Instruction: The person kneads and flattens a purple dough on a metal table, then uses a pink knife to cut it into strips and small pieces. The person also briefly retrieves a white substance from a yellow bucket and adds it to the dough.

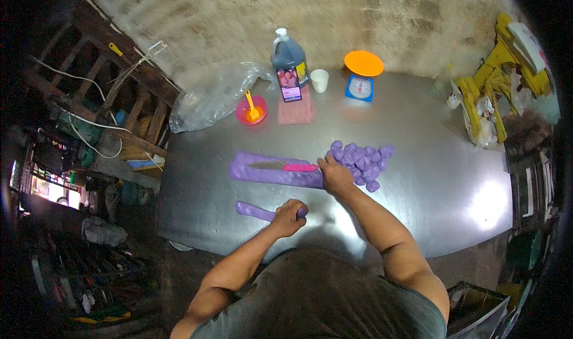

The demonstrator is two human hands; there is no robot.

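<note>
My left hand (289, 218) is closed round one end of a purple dough strip (253, 211) near the front of the metal table. Farther back lies a thick purple dough slab (242, 167), with a pink-handled knife (298, 167) flat on top, blade pointing left. At the slab's right end, my right hand (338, 178) has its fingers curled beside the butt of the knife handle; whatever they may hold is hidden. Just right of that hand is a heap of cut purple dough pieces (361, 160).
Along the back stand a dark jug (287, 52), a phone (290, 85) leaning on it over a pink cloth (296, 113), a white cup (319, 81) and a blue scale (360, 88) with an orange pan. A pink bowl (242, 113) with an orange brush and a plastic bag (209, 100) sit left.
</note>
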